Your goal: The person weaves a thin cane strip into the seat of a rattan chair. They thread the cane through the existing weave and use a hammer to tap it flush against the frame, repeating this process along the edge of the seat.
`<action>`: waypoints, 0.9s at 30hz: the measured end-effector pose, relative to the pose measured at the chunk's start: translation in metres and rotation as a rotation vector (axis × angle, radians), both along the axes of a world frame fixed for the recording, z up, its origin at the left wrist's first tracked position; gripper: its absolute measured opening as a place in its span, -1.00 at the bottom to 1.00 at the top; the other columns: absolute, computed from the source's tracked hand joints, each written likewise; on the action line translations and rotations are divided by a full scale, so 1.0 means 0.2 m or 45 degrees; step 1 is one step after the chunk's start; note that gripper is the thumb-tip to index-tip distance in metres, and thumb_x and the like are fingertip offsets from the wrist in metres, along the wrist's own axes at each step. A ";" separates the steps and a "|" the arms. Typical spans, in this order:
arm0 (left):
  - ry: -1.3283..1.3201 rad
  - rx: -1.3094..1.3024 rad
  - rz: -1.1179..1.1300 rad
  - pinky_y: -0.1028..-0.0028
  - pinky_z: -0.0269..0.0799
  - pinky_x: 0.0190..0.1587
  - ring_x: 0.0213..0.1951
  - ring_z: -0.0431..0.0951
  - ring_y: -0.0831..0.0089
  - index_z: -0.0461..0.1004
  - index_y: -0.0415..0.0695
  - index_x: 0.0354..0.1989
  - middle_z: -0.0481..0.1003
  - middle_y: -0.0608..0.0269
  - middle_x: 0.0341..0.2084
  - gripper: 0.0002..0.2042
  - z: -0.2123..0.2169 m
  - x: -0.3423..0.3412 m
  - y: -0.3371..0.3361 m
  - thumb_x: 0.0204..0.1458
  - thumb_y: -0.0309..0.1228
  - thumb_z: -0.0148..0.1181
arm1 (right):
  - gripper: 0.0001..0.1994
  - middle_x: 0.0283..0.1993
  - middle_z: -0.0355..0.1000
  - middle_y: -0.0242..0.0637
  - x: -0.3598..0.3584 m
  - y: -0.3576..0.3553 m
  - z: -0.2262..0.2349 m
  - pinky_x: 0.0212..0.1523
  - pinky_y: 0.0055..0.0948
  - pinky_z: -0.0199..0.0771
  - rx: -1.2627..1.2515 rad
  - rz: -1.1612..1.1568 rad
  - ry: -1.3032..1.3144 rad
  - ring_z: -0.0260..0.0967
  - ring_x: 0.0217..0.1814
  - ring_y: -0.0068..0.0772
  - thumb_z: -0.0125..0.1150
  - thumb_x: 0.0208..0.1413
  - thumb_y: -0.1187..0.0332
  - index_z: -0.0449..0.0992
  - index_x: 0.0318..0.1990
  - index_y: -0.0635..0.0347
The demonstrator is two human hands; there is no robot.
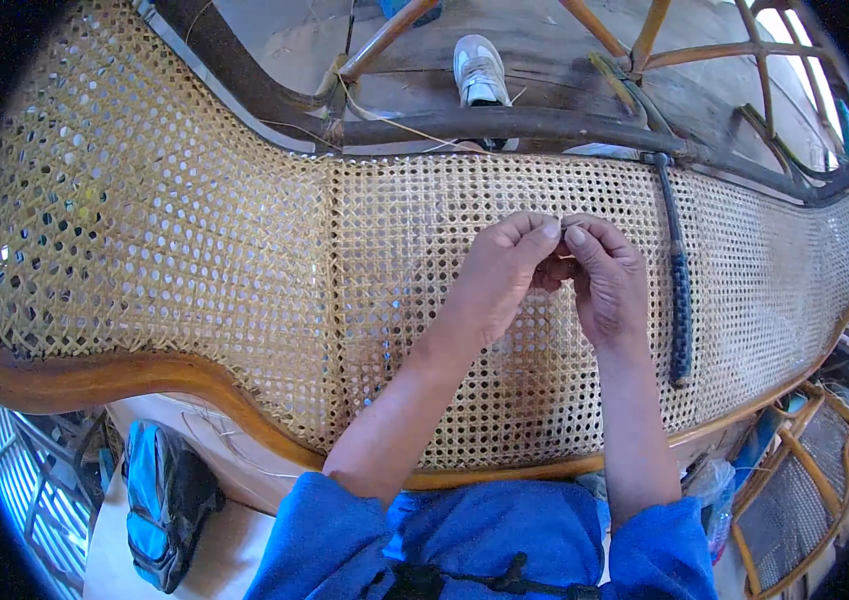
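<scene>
Above a woven cane panel (pixel 405 240) in a wooden frame, my two hands meet fingertip to fingertip. The thumb and fingers of my left hand (pixel 497 275) are pinched together. My right hand (pixel 610 285) is pinched too, its thumb close to the left one. Something small and dark seems to sit between the fingertips, too hidden to name. To the right of my right hand a hammer (pixel 680 290) with a dark, textured grip lies across the cane, its head at the panel's far edge.
Dark poles (pixel 535 124) run along the panel's far side, and a curved wooden rail (pixel 125 380) edges the near side. Beyond the poles a white shoe (pixel 480 72) stands on the floor. A blue and black backpack (pixel 150 505) lies at lower left, a cane-and-wood piece (pixel 795 520) at lower right.
</scene>
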State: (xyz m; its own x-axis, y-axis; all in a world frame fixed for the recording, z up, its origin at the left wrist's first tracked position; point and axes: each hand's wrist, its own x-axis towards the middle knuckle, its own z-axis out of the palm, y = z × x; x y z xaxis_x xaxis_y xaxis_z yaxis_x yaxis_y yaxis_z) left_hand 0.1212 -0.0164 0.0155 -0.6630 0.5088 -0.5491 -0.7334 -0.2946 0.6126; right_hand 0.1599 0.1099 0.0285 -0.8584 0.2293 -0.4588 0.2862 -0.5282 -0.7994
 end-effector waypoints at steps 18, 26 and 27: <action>0.731 -0.523 -0.014 0.55 0.39 -0.31 -0.39 0.42 0.59 0.43 -0.23 -0.29 0.43 0.29 -0.43 -0.91 0.07 0.00 0.02 0.11 -0.48 0.09 | -0.91 -0.42 0.40 -0.44 -0.01 0.07 -0.03 -0.38 -0.57 0.36 -0.680 0.146 -0.112 0.33 -0.41 -0.57 0.11 0.14 0.35 0.44 -0.25 0.13; 0.874 -0.759 0.014 0.52 0.37 -0.24 -0.34 0.40 0.55 0.44 -0.23 -0.31 0.41 0.28 -0.43 -0.91 0.03 -0.01 0.00 0.10 -0.47 0.11 | -0.90 -0.48 0.34 -0.50 -0.11 0.10 -0.01 -0.45 -0.62 0.28 -0.169 0.319 -0.167 0.25 -0.47 -0.65 0.15 0.11 0.36 0.47 -0.32 0.18; 0.918 -0.855 0.023 0.50 0.37 -0.24 -0.35 0.41 0.54 0.44 -0.23 -0.31 0.42 0.27 -0.42 -0.91 0.00 -0.01 0.00 0.10 -0.47 0.11 | -0.90 -0.48 0.34 -0.50 -0.12 0.08 -0.02 -0.45 -0.62 0.28 -0.145 0.303 -0.151 0.26 -0.48 -0.65 0.15 0.11 0.36 0.47 -0.32 0.18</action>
